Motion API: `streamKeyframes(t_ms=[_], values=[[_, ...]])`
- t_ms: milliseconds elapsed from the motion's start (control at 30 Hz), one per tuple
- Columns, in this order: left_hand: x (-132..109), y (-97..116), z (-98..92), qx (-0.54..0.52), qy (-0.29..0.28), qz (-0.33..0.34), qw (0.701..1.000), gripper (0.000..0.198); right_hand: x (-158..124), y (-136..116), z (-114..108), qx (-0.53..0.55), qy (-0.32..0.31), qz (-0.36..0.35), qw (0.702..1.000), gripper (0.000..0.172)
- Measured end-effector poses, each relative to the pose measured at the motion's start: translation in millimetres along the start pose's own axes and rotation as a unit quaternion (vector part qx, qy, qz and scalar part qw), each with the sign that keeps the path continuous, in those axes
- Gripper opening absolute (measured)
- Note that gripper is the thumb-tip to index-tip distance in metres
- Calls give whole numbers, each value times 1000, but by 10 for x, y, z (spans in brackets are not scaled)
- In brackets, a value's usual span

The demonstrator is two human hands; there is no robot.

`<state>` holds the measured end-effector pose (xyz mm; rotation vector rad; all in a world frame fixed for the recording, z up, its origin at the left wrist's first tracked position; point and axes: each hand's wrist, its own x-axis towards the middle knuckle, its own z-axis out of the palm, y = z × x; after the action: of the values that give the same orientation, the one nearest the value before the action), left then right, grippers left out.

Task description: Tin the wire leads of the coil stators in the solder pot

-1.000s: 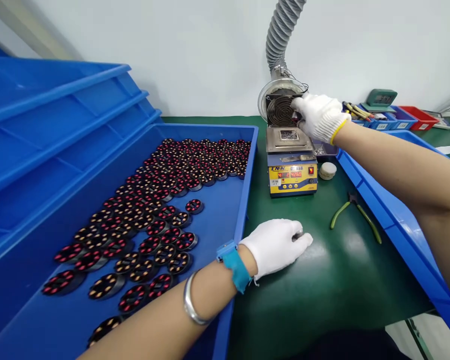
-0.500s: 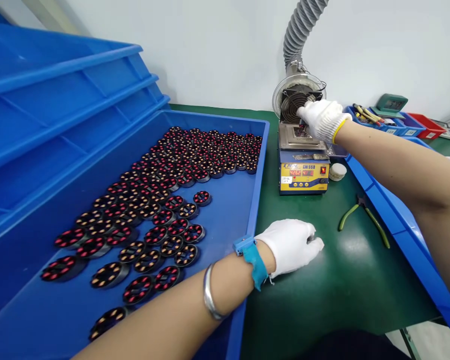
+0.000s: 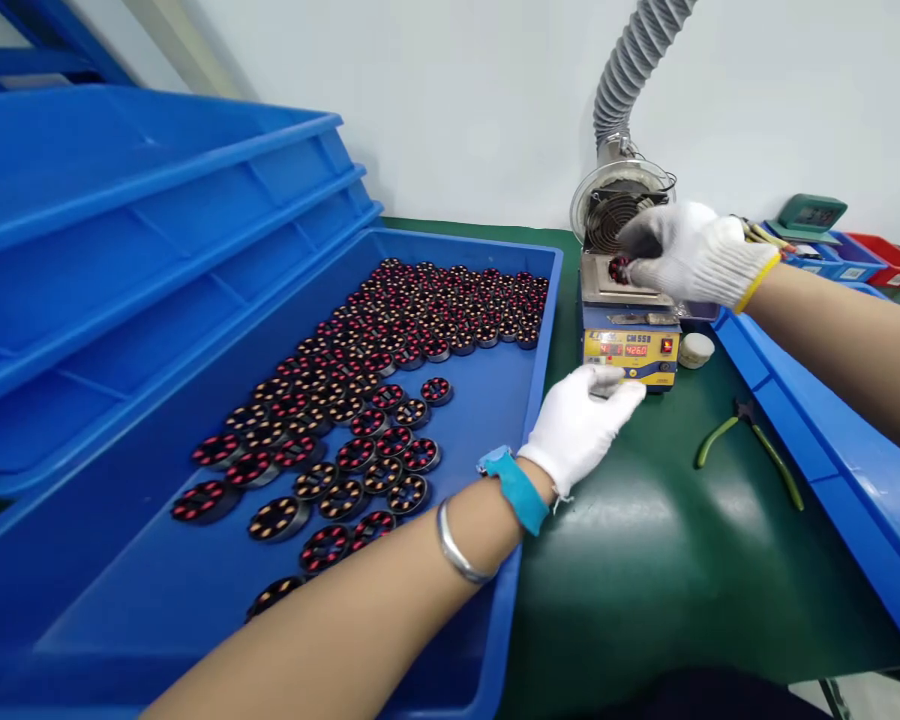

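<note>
My right hand (image 3: 690, 255), in a white knit glove, is closed on a small round coil part (image 3: 619, 268) with red and black windings, held just above the metal top of the solder pot (image 3: 628, 330). My left hand (image 3: 581, 420), gloved in white too, hovers over the green mat in front of the pot, fingers curled round a small grey thing I cannot name. A blue strap (image 3: 516, 485) and a metal bangle sit on that wrist. Many like coil parts (image 3: 390, 370) lie in the big blue tray (image 3: 495, 620) at left.
A fume hood with a grey ribbed hose (image 3: 630, 80) stands behind the pot. Green-handled cutters (image 3: 750, 445) lie on the mat (image 3: 660, 570). A small white round tin (image 3: 696, 350) sits beside the pot. Blue trays stack at left (image 3: 120, 220); another blue tray (image 3: 832, 440) runs along the right.
My right hand drew back from the fume hood grille and now holds a coil part over the pot. My left hand rose off the mat and moved toward the pot.
</note>
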<state>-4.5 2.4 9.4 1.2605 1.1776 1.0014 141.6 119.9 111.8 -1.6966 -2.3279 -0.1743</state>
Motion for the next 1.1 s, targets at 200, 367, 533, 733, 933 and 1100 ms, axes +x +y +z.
streamKeyframes(t_ms=[200,367,533,733,933,1100], values=[[88,-2,-63,-120,61,-24,991,25,-565,-207,221,218,-118,35,968,56],[76,16,-78,-123,41,-37,991,20,-770,-167,254,395,-234,56,887,41],[57,52,-80,-102,11,-45,994,27,-697,-90,214,481,-230,128,836,19],[57,48,-79,-76,-16,-68,995,28,-239,234,275,361,-39,181,914,31],[62,48,-85,-62,-30,-78,995,31,182,505,424,216,78,198,953,34],[61,52,-66,-64,-39,-85,994,28,334,583,672,206,93,198,954,37]])
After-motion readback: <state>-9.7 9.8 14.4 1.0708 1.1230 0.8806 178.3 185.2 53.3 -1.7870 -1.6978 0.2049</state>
